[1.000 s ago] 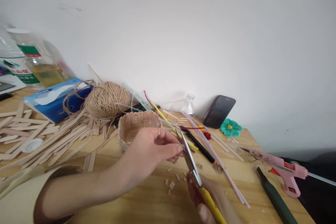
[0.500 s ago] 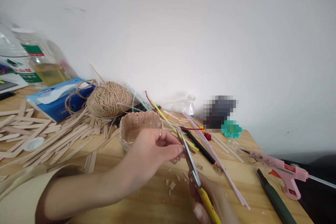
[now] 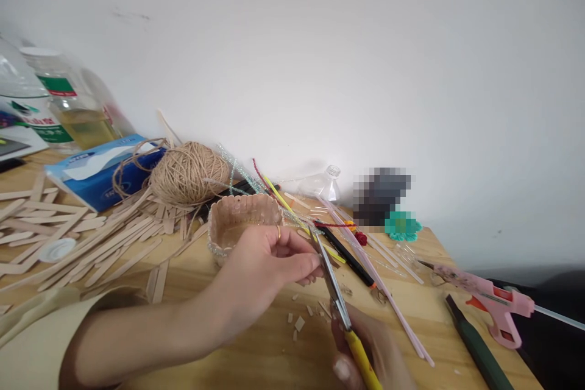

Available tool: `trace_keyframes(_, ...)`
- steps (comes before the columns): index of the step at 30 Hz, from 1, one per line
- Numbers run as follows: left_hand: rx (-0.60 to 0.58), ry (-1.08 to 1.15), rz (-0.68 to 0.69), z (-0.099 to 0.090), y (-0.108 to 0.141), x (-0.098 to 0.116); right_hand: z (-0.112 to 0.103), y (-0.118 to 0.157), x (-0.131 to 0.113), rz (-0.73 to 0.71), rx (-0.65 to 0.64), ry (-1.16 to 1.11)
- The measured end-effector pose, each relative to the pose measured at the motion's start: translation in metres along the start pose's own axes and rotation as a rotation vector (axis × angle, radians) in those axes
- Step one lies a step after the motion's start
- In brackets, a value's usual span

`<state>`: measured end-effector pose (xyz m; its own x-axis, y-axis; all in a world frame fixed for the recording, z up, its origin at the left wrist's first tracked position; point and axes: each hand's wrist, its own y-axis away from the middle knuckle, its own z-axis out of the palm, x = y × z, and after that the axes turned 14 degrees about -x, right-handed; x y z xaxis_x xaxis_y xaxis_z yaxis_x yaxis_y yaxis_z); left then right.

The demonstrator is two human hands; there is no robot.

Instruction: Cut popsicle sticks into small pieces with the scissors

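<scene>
My left hand point(image 3: 269, 259), with a ring on one finger, reaches in from the left. Its thumb and fingertips are pinched together beside the scissor blades; whatever is between them is too small to make out. In my right hand point(image 3: 377, 341) are yellow-handled scissors point(image 3: 338, 295), their blades pointing up and away and lying close to the left fingertips. Just behind my left hand stands a small basket point(image 3: 247, 210) walled with wooden stick pieces and edged with glittery trim, partly covered by the hand. Small wooden offcuts point(image 3: 299, 323) lie below the fingers.
Craft sticks point(image 3: 121, 244), a twine ball point(image 3: 189, 173) and a blue tissue pack point(image 3: 109, 173) crowd the left. A black pen point(image 3: 350, 259) and pink sticks point(image 3: 388, 283) lie centre right. A pink glue gun point(image 3: 493, 301) and dark green tool point(image 3: 478, 344) sit near the right edge.
Almost nothing differs. My right hand and the scissors have shifted very slightly, while my left hand keeps its pinch in the same place.
</scene>
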<state>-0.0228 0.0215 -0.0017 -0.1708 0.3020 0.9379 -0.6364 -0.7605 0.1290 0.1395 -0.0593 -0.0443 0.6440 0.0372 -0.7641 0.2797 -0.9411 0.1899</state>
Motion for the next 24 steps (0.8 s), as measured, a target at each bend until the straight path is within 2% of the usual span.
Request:
trace_keyframes(8,0.015,0.011,-0.003,0.0000,0.0004,-0.0019,0.0064,-0.0001,0.0084,-0.054,0.062,-0.038)
trace_keyframes(11,0.020,0.040,0.018,0.0010,0.0011,-0.0042,0.0070,-0.0007,0.0103,-0.034,0.029,-0.043)
trace_keyframes(15,0.026,0.069,0.027,0.0018,0.0015,-0.0068,0.0067,-0.0015,0.0092,-0.004,0.007,-0.015)
trace_keyframes(20,0.031,0.081,0.029,0.0024,0.0019,-0.0073,0.0066,-0.0020,0.0062,-0.021,0.041,0.019)
trace_keyframes(24,0.041,0.084,0.019,0.0030,0.0025,-0.0065,0.0047,-0.0017,0.0026,-0.026,0.045,-0.024)
